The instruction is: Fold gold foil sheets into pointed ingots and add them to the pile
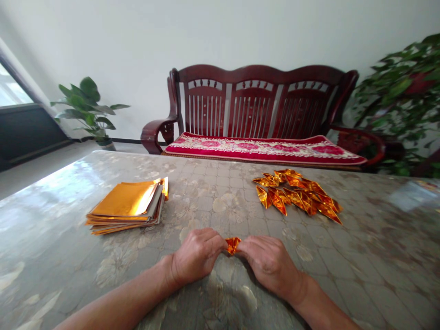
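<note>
Left hand (197, 256) and right hand (270, 266), both nearly closed, pinch a creased gold-foil fold (233, 245) between them.

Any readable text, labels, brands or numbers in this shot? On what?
None readable: the stack of gold foil sheets, the folded foil pieces and the foil piece between the left hand and right hand show no lettering; the coloured scrap at far right is too blurred to read.

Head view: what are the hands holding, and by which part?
Folded gold foil paper, pinched at opposite ends by the fingers of the left hand and right hand.
</note>
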`<state>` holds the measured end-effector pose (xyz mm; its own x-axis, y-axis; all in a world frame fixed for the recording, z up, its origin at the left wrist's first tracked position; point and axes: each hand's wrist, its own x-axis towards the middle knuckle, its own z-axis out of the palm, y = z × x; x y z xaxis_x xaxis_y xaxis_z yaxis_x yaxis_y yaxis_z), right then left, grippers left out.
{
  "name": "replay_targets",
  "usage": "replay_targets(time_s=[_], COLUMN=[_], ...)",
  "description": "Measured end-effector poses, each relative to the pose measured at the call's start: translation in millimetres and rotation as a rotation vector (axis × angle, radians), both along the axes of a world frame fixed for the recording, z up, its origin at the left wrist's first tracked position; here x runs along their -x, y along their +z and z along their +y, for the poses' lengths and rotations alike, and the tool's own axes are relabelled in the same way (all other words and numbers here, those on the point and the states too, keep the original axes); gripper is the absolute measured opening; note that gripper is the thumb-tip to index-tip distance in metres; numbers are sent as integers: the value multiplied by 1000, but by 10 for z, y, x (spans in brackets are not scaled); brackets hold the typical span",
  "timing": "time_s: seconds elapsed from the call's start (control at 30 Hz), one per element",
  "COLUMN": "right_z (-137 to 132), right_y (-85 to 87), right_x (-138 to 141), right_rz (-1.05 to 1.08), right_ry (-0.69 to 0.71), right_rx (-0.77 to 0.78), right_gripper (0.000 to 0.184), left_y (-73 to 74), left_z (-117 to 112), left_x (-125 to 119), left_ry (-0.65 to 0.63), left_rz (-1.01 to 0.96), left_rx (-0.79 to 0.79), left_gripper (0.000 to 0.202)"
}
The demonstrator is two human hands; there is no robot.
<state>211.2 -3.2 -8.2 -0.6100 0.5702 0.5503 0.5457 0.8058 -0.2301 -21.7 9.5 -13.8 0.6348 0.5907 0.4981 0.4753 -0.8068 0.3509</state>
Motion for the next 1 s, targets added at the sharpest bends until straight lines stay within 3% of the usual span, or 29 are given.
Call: replay_targets(time_s=[0.23,0.57,1.0], right_z=[64,51,91], right_y=[-70,0,22], right_x=[-32,-64,-104], right_rz=[79,110,182], right_ry=[-17,-20,27], right_rx=[54,170,342], right_gripper=[12,21,31], left_y=[53,14,-25], left_z=[66,99,124], left_x=[14,49,93], left_ry=[73,160,121], left_rz=[38,-31,-159], left_rx=[125,320,432], left_gripper=[20,4,4])
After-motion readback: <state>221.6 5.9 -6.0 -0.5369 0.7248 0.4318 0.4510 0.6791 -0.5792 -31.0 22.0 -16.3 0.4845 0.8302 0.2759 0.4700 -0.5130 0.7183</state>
